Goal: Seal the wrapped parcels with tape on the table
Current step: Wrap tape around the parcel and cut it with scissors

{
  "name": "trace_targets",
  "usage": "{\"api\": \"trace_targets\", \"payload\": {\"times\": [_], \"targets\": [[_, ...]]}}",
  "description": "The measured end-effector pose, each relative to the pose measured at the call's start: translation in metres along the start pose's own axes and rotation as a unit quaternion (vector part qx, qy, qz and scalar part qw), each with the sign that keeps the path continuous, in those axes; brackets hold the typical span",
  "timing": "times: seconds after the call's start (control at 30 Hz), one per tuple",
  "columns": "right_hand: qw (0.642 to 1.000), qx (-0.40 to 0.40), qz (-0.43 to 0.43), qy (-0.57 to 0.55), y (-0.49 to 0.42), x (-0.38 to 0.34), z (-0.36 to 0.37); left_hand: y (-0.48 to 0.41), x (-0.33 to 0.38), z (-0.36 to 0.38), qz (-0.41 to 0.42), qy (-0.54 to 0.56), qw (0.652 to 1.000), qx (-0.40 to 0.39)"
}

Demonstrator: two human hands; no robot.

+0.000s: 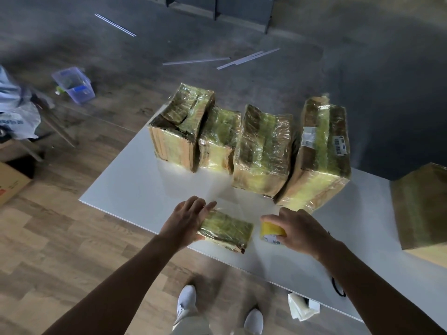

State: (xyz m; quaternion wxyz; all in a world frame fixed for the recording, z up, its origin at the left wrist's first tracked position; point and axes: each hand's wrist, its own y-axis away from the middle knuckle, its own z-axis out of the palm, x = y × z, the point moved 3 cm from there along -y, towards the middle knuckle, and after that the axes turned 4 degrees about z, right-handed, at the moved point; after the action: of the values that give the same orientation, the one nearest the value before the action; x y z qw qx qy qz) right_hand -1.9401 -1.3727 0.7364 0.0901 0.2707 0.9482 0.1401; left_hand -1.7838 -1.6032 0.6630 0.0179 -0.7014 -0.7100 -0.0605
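Left grip (191, 218), fingers flat, presses a small parcel (227, 229) at the near edge of the bench (135, 189); right grip (295, 228) curls round a tape roll (271, 229) just beside it; slick wrap could let the parcel slide off.

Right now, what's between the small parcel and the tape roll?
Head view: only a bare strip of white table separates small parcel and tape roll.

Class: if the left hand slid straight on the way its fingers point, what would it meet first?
Likely the third big parcel from the left, across bare table; depth is unclear.
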Motion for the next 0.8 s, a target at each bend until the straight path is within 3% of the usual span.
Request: {"api": "trace_targets", "payload": {"times": [0.2, 0.47, 0.6, 0.8], "targets": [[0.999, 0.008, 0.031, 0.026, 0.007, -0.013, 0.015, -0.003, 0.0, 0.002, -0.011, -0.034, 0.999, -0.005], [0.999, 0.006, 0.044, 0.032, 0.0, -0.021, 0.03, -0.022, 0.034, -0.018, -0.018, -0.142, 0.981, -0.131], [0.999, 0.021, 0.044, 0.025, 0.001, -0.016, 0.038, -0.036, 0.073, -0.017, 0.049, -0.11, 0.986, -0.117], [0.997, 0.067, 0.028, -0.017, 0.007, -0.02, 0.042, -0.045, 0.11, -0.005, 0.047, -0.103, 0.987, -0.111]]}}
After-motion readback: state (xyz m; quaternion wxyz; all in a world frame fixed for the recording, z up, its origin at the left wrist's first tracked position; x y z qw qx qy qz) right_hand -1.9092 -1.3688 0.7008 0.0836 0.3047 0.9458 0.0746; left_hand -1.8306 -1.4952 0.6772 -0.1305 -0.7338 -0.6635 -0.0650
